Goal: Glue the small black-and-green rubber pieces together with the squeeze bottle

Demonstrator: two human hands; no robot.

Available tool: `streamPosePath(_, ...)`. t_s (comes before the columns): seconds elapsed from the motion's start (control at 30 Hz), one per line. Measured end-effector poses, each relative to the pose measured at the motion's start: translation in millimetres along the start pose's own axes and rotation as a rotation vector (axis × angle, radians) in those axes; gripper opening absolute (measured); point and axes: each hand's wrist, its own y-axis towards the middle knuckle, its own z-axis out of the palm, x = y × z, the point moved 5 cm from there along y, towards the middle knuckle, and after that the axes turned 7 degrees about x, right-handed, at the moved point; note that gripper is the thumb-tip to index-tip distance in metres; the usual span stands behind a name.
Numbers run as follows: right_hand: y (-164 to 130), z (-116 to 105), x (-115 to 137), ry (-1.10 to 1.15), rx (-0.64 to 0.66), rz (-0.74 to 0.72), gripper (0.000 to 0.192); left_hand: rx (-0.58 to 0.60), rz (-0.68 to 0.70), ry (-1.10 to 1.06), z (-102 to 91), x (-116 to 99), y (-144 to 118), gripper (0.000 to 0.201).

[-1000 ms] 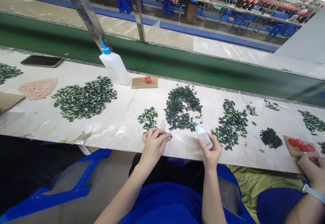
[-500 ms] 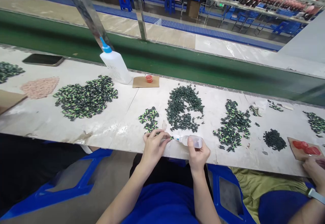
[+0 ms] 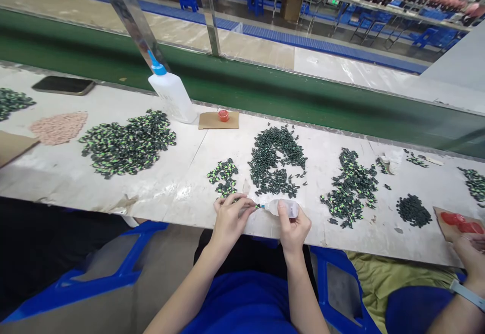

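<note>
My left hand (image 3: 232,219) pinches a small dark green piece (image 3: 258,206) with a bright green mark between thumb and fingertips, close above the table's front edge. My right hand (image 3: 294,228) is wrapped round a small clear squeeze bottle (image 3: 282,207), which lies sideways. Its blue tip points left and meets the piece, or nearly so; I cannot tell whether they touch. Behind the bottle spreads a pile of plain dark green pieces (image 3: 275,147). Just beyond my left hand lies a small pile of pieces with bright green marks (image 3: 223,175).
A large white bottle (image 3: 172,96) with a blue nozzle stands at the back. Near it, a red cap (image 3: 223,115) sits on cardboard (image 3: 206,121). More piles (image 3: 129,144) lie left and right, with a phone (image 3: 63,85) far left. Another person's hand (image 3: 470,253) is at the right edge.
My right hand and the squeeze bottle have moved slightly left, bringing the tip nearer the piece. My left hand keeps its pinch. The view has shifted a little.
</note>
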Motion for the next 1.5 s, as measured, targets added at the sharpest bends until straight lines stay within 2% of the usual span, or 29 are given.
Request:
streamPosePath(0.2,-0.9,-1.0,-5.0,0.025,-0.015,0.060,0.037,-0.027,0.011,0.013,-1.2,-0.5,-0.2,0.012)
streamPosePath(0.47,0.2,0.2,-6.2,0.049,0.011,0.062,0.039,-0.029,0.009,0.014,-1.4,-0.7,-1.1,0.010)
streamPosePath(0.73,0.3,-0.5,-7.0,0.080,-0.029,0.097,0.040,-0.030,0.007,0.023,-1.2,-1.3,-0.9,0.011)
streamPosePath(0.9,-0.5,-3.9,-11.3,0.171,-0.106,0.148,0.039,-0.035,0.003,0.028,-0.1,-0.4,-2.2,0.010)
streamPosePath(1.03,0.1,-17.3,-21.3,0.348,-0.239,0.187,0.038,-0.039,0.015,0.034,-0.1,-0.9,-3.5,0.010)
streamPosePath(1.2,11.7,-50.1,-27.3,0.449,-0.406,0.143,0.035,-0.022,0.031,0.046,1.8,-0.6,-4.2,0.010)
streamPosePath(1.33,30.2,-67.8,-30.1,0.324,-0.425,0.106,0.045,-0.021,0.061,0.071,4.3,-0.7,-4.9,0.008)
streamPosePath(1.5,48.6,-63.9,-40.0,0.198,-0.320,0.200,0.053,-0.088,0.141,0.138,4.9,-0.5,-6.3,0.010)
